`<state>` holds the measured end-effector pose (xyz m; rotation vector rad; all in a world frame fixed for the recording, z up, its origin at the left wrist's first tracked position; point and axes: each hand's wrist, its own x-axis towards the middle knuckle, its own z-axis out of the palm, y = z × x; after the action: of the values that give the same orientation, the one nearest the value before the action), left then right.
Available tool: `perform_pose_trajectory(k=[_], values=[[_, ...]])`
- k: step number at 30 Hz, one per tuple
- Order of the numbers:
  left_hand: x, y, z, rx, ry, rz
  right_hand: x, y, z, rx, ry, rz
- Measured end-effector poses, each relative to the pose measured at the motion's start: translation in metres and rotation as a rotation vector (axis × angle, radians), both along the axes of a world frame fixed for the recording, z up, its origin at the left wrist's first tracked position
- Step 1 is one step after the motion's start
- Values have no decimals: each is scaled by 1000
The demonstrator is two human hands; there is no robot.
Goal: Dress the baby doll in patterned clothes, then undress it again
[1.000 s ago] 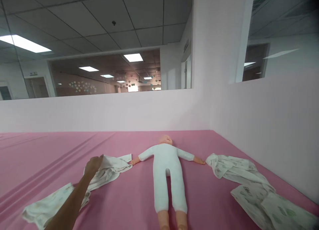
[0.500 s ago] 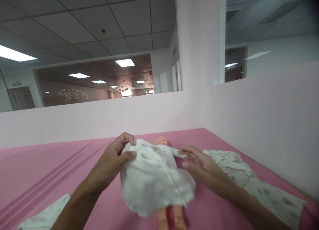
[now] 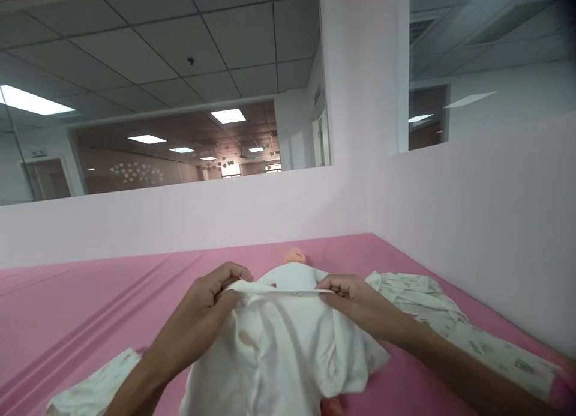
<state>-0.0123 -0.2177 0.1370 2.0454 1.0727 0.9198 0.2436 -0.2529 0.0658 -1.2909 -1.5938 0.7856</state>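
From where I stand, the left hand (image 3: pixel 207 308) and right hand (image 3: pixel 357 301) are each closed in a pinch on a white baby garment (image 3: pixel 283 338), draped below them with the baby doll (image 3: pixel 294 275) beyond; uneven grip could twist the loose fabric.

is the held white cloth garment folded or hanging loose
Hanging loose: left hand and right hand hold the white cloth garment by its upper edge, fabric draping below.

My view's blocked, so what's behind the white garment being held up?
A doll: its head and upper chest show above the white garment, a bit of leg or foot below. Its middle and most of its legs are covered.
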Motion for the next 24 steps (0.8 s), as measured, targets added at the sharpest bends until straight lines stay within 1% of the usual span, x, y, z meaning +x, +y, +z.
perform_pose_trajectory(k=[2, 4, 9, 10, 12, 14, 16, 18, 19, 21, 24], values=[[-6, -3, 1, -32, 5, -27, 6, -2, 2, -21, -6, 3], [-10, -7, -1, -1, 55, -50, 8, -7, 5, -42, 20, 25], [-17, -11, -18, 165, 379, -123, 5, -25, 15, -100, 104, 62], [-19, -10, -22, 192, 410, -112, 4, -28, 16, -107, 98, 55], [-24, -8, -28, 220, 398, -83, 3, -33, 17, -101, 34, 27], [-29, -7, -30, 196, 339, -78, 1, -37, 12, -56, -103, -18], [-33, -7, -30, 142, 277, -56, -1, -37, 3, 45, -280, -105], [-37, -8, -28, 97, 226, 26, -2, -36, -9, 140, -428, -191], [-39, -10, -29, 92, 208, 71, -1, -35, -14, 165, -476, -211], [-45, -12, -31, 133, 205, 135, 1, -37, -22, 163, -507, -193], [-60, -14, -42, 293, 268, 207, 8, -49, -26, 162, -524, -98]])
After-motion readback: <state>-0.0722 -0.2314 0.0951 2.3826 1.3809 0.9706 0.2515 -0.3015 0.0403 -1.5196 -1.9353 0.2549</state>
